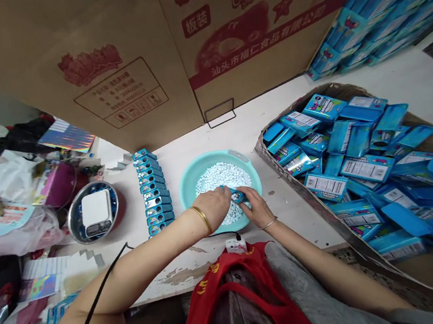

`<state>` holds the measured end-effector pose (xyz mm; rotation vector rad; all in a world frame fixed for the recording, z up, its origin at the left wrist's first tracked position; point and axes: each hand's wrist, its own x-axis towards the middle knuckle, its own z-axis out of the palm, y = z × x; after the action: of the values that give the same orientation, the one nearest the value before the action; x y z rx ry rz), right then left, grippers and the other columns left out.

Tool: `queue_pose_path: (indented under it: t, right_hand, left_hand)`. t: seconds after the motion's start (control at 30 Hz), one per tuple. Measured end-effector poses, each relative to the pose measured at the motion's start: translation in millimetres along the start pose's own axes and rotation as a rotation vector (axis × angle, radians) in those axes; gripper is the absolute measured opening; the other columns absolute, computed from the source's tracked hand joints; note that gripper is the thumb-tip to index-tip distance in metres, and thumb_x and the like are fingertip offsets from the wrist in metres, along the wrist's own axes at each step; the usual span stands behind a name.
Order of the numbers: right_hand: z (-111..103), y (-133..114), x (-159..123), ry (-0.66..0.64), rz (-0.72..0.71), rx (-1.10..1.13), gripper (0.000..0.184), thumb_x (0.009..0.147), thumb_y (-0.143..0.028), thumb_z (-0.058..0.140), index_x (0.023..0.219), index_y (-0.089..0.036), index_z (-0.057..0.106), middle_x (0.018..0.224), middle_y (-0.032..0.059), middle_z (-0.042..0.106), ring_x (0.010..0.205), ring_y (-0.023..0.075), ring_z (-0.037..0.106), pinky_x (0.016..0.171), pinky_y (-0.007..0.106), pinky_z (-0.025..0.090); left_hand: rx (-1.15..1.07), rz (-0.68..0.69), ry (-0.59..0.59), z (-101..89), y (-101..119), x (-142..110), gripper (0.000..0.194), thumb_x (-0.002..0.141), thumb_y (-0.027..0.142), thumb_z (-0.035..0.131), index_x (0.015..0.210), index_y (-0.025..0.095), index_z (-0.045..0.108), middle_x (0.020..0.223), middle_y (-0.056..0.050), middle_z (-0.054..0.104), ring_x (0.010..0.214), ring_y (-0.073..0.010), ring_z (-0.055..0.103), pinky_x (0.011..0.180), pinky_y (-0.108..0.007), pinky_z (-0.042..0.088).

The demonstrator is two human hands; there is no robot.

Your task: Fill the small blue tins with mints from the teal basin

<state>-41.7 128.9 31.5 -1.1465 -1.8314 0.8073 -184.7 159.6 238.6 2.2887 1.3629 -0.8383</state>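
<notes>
A turquoise plastic basin [184, 179] holds many small white candies [218, 175]. Over its near right side, my right hand [258, 208] grips a small blue candy box [238, 196] between thumb and fingers. My left hand [213, 208], with a gold bangle at the wrist, reaches in from the left. Its fingers are closed and bunched against the box's left end; what they pinch is hidden. To the left of the basin, several similar blue boxes [156, 195] lie in a row, with round holes showing on them.
A large carton [103, 28] stands behind the basin. At right, an open cardboard box [356, 255] is full of blue candy boxes, with more stacked [372, 14] behind. A metal bowl [76, 231] holding a white device [96, 209] and bagged clutter [14, 231] sit at left.
</notes>
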Motion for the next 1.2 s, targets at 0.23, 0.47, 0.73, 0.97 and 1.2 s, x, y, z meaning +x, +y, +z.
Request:
queue_pose_path:
  t: [0.23,0.47,0.73,0.97,1.2]
  right_hand:
    - [-15,-18,5,-0.057,0.057,0.161,0.033,0.087,-0.029,0.052,0.12,-0.022,0.05,0.113,0.0102,0.059,0.109,0.024,0.056,0.095,0.041,0.047]
    - [8,-57,-5,-0.283,0.006,0.283,0.035,0.086,-0.037,0.056,0.117,-0.021,0.056,0.106,0.0092,0.066,0.101,0.0248,0.062,0.09,0.041,0.051]
    - [14,-77,-24,-0.457,0.011,0.296,0.049,0.086,-0.04,0.058,0.131,-0.023,0.046,0.12,0.0103,0.062,0.112,0.0228,0.059,0.097,0.043,0.047]
    - [-9,-69,-45,-0.41,0.076,0.219,0.031,0.086,-0.042,0.057,0.108,-0.02,0.062,0.105,0.0097,0.069,0.093,0.0223,0.066,0.084,0.041,0.055]
    - [-47,-64,-57,-0.128,0.131,0.132,0.025,0.086,-0.04,0.057,0.097,-0.02,0.066,0.095,0.0079,0.07,0.088,0.0204,0.066,0.079,0.037,0.056]
  left_hand:
    - [-0.346,0.066,0.298,26.4,-44,-12,0.032,0.084,0.028,0.057,0.113,0.017,0.05,0.111,-0.01,0.054,0.091,-0.0226,0.06,0.079,-0.036,0.051]
    - [-0.574,0.091,0.413,111.0,-45,-32,0.031,0.084,0.034,0.058,0.11,0.018,0.052,0.104,-0.007,0.053,0.086,-0.0182,0.056,0.074,-0.028,0.046]
    - [-0.826,-0.315,0.561,223.8,-53,-134,0.026,0.084,0.038,0.06,0.1,0.019,0.057,0.094,-0.004,0.056,0.088,-0.0175,0.053,0.078,-0.028,0.043]
    - [-0.789,-0.652,0.434,312.4,-92,-148,0.032,0.076,0.02,0.059,0.107,0.022,0.054,0.11,-0.004,0.056,0.093,-0.0188,0.058,0.08,-0.03,0.045]
    - [-0.77,-0.785,0.856,327.2,-88,-140,0.052,0.072,0.034,0.054,0.119,0.017,0.041,0.117,-0.011,0.048,0.08,-0.0189,0.058,0.073,-0.035,0.052]
